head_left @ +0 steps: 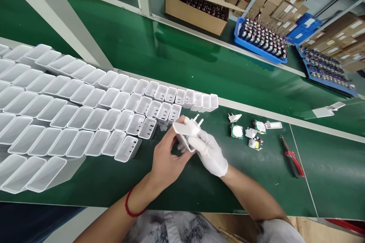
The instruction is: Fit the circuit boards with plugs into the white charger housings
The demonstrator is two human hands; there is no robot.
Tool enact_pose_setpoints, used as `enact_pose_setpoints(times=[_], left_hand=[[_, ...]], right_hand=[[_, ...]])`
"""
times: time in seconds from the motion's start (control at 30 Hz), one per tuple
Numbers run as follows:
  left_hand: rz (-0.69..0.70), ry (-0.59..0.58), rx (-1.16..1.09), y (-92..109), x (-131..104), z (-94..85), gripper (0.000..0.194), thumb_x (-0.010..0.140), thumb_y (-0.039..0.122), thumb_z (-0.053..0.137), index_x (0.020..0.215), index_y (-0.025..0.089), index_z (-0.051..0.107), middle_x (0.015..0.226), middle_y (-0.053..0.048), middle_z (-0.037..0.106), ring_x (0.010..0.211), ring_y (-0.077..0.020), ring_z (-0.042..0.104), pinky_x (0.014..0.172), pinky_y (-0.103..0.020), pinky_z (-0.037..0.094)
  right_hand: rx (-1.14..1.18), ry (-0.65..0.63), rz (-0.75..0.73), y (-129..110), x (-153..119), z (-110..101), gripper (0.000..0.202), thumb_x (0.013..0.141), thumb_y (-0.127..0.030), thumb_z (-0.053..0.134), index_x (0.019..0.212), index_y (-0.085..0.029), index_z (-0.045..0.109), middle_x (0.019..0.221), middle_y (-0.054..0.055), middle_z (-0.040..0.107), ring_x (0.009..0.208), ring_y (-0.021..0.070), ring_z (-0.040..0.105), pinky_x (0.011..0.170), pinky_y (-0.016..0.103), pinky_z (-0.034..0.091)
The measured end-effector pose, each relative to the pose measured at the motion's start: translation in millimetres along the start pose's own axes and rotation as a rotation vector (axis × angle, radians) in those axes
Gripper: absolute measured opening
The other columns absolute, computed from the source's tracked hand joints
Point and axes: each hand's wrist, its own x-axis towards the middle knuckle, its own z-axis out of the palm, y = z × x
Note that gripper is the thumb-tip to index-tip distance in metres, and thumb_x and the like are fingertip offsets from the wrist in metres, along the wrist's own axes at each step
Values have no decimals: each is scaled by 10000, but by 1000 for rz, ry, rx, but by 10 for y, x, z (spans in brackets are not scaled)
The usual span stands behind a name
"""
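**White two-pin casing (185, 129) held between a bare left hand (168, 159) and a gloved right hand (211, 153)**

The casing is raised over the green counter (119, 188), in the space where the two hands meet. Its metal-looking pins (200, 122) point away from the person and a little to the right. The long edge slants from the far left towards the near right, though fingers cover part of it. The left hand pinches the casing between thumb and fingers; the right hand curls its thumb and fingers around the other side. Whether the hands touch each other cannot be told.

A red bracelet (134, 205) circles the left wrist. Left of the hands, rows of open white housings (128, 150) stand packed close (some have small dark slots inside). Right of the hands lie a green circuit board with a white disc (237, 131), a second board (260, 126) and small white parts (251, 132). Farther right, pliers (293, 159) with red and black handles point away from the person, angled leftward. Beyond the hands, a cardboard box (196, 16) and a blue tray (258, 52) sit on a shelf.
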Motion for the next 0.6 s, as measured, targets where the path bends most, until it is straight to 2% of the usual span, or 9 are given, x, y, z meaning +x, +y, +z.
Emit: enact_pose_setpoints(times=[0.07, 0.17, 0.3, 0.4, 0.47, 0.6], left_hand=[[-33, -10, -41, 10, 36, -19, 673, 798, 293, 736, 1402, 290, 440, 1284, -52, 647, 1233, -274, 595, 977, -373, 549], [27, -19, -37, 22, 51, -23, 671, 809, 271, 725, 1410, 299, 426, 1341, -61, 613, 1252, -272, 582, 1000, -385, 532], [126, -22, 127, 49, 20, 10, 584, 841, 199, 668, 1376, 314, 465, 1420, -58, 559, 1273, -281, 568, 954, -371, 559], [243, 5, 218, 61, 10, 37, 590, 841, 149, 648, 1368, 337, 462, 1448, -38, 535, 1274, -282, 568, 906, -361, 585], [221, 2, 207, 39, 20, 43, 630, 831, 158, 659, 1384, 363, 436, 1445, -20, 536, 1256, -287, 581, 924, -397, 581], [81, -17, 140, -65, 63, 21, 637, 791, 244, 720, 1348, 402, 456, 1351, 11, 602, 1210, -313, 610, 971, -505, 549]], right_hand=[[-33, -24, -6, -30, 13, -28, 570, 840, -552, 651, 1297, -214, 607, 934, 43, 695, 837, 195, 631, 806, 369, 563], [-28, -30, -4, -60, 10, -42, 599, 849, -534, 648, 1345, -209, 563, 1020, 58, 687, 918, 210, 637, 828, 369, 563], [35, -11, -17, -11, -14, -25, 566, 810, -482, 712, 1302, -227, 596, 1012, 33, 694, 842, 183, 641, 847, 373, 561], [100, 0, -41, 52, -20, -21, 526, 815, -439, 714, 1296, -252, 610, 1008, 17, 708, 803, 173, 643, 821, 360, 561], [135, 11, -51, 69, -10, -24, 531, 814, -428, 717, 1305, -257, 606, 958, 6, 713, 781, 167, 641, 793, 342, 560], [109, -25, -22, 33, 25, -51, 446, 835, -440, 694, 1217, -215, 647, 910, 22, 708, 789, 182, 644, 819, 368, 559]])
